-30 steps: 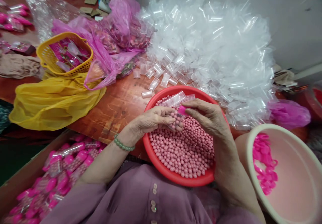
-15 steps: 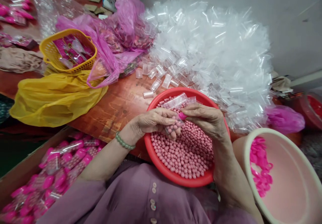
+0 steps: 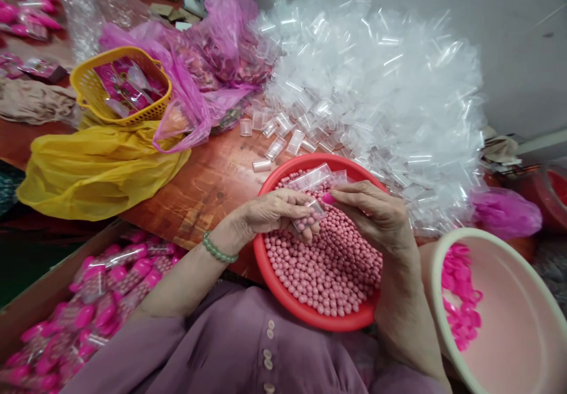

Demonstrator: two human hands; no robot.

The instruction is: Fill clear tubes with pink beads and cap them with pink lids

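Cap (image 3: 328, 198) — right hand (image 3: 374, 209), near tube (image 3: 316, 211)

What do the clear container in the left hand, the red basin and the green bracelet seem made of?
Clear container: likely glossy plastic; pink balls show through. Red basin: probably plastic, slightly shiny; uniform colour, smooth rim. Green bracelet: smooth, rounded beads, perhaps stone, glass or plastic.

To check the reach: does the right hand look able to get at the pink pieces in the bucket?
Probably yes: the bucket stands open nearby, and nothing covers the pink pieces, though the right hand holds a pink cap.
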